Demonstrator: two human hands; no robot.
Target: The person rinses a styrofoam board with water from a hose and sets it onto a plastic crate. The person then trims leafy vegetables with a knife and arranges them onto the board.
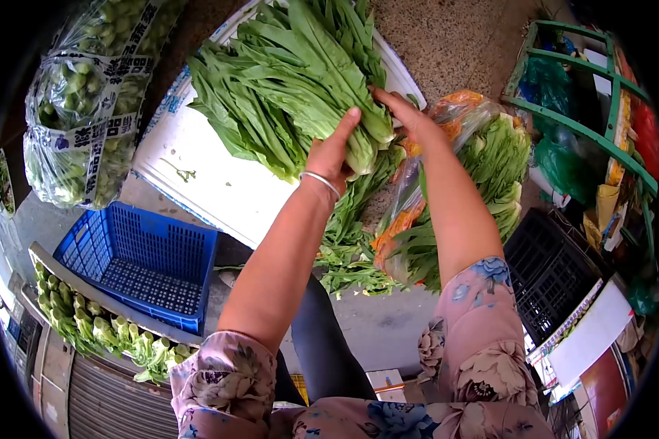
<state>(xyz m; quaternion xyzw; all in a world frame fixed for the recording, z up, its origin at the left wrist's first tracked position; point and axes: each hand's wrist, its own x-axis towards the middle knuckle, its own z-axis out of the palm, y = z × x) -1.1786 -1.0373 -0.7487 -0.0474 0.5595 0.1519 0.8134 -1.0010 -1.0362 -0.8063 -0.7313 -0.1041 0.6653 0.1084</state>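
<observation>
Long green leafy vegetables (293, 80) lie in a pile on a white foam board (205, 175), their stem ends toward me. My left hand (331, 150), with a pale bangle at its wrist, is closed round the stem end of a bunch, thumb on top. At the right side of the same stems, my right hand (403, 113) presses with its fingers partly hidden behind the leaves. Just right of the board, an opened orange and clear plastic bag (410, 197) holds more leafy vegetables (494, 161). Loose leaves (355, 274) lie on the ground below.
An empty blue basket (143, 256) stands at the left, beside a row of stalked greens (88, 318). A large wrapped bag of vegetables (95, 102) is at the upper left. On the right are a black crate (553, 271) and a green rack (586, 121) with plastic bags.
</observation>
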